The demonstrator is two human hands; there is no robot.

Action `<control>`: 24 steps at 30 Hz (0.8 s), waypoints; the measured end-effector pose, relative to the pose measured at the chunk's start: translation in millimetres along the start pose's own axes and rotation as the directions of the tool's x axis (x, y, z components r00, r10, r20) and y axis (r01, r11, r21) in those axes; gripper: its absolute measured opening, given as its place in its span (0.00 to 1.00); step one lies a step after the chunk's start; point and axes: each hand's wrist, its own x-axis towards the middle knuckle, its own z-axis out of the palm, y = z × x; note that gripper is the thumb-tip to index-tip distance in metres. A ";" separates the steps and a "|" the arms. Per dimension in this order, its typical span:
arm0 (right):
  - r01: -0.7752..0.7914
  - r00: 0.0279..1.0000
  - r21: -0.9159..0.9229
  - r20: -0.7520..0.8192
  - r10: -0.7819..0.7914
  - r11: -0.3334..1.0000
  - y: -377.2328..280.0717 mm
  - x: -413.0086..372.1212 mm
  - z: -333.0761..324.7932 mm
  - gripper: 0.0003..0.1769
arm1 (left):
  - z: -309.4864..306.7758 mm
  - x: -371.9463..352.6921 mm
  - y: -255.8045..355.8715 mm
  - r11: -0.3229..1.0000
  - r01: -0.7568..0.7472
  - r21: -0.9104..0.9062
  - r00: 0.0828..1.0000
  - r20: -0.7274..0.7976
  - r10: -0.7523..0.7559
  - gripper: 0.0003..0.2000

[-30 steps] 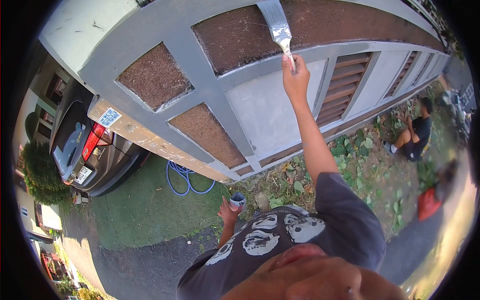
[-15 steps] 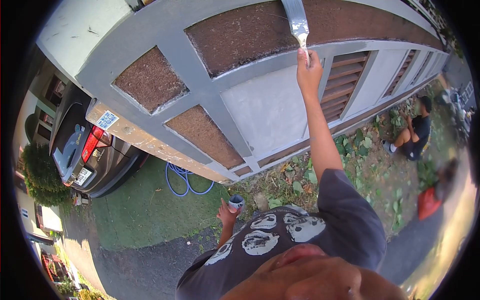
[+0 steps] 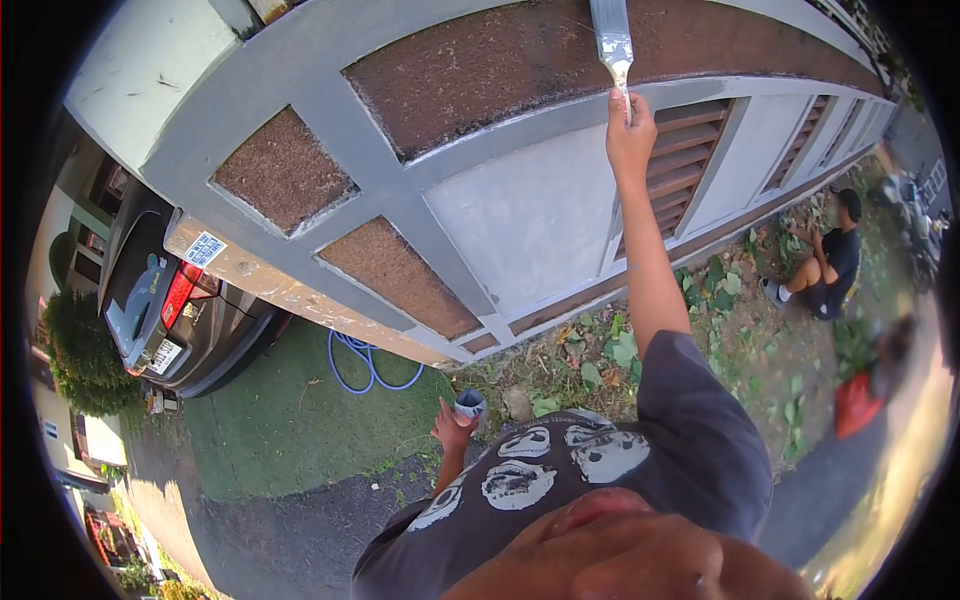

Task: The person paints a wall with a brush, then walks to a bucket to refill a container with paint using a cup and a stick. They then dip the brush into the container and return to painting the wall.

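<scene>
My right hand (image 3: 631, 135), its arm stretched up, is closed round the handle of a paintbrush (image 3: 613, 40). The brush has grey bristles and white smears on its metal band, and it lies over the brown rough panel (image 3: 480, 75) at the wall's top. Grey bands (image 3: 380, 165) frame that panel and the pale panel (image 3: 530, 210) under it. Low in the view, my left hand (image 3: 452, 428) is wrapped round a small cup (image 3: 470, 404) that looks grey inside, close to my shirt.
A parked dark car (image 3: 190, 315) stands at the left, near a coiled blue hose (image 3: 372, 362) on green ground. At the right a person (image 3: 835, 255) in dark clothes sits low among leafy plants. A red object (image 3: 857, 405) is near them.
My right hand and the paintbrush have shifted slightly right along the brown panel. My left hand with the cup has hardly moved. The wall appears slightly shifted left.
</scene>
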 end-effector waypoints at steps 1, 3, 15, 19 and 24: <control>0.013 1.000 -0.003 0.006 -0.013 1.000 3.7 2.7 -1.6 0.20 | 4.3 0.3 -0.3 1.000 0.025 0.018 1.000 0.006 -0.025 0.64; 0.030 1.000 0.001 -0.006 -0.030 1.000 11.7 9.7 -5.5 0.20 | 11.0 0.7 -2.4 1.000 0.002 0.009 1.000 -0.014 -0.002 0.65; 0.018 1.000 -0.055 -0.022 -0.019 0.998 29.5 47.6 -38.6 0.21 | 23.6 -4.9 25.4 0.999 0.008 0.054 0.998 -0.055 -0.005 0.64; -0.001 0.998 -0.066 -0.065 -0.003 0.998 42.0 63.2 -49.6 0.21 | 28.3 -5.7 34.0 0.995 0.005 0.102 0.997 -0.073 0.003 0.64; 0.037 0.997 -0.115 -0.066 -0.045 0.993 54.5 81.6 -63.2 0.22 | 33.7 -7.1 43.9 0.996 0.020 0.089 0.997 -0.078 -0.013 0.64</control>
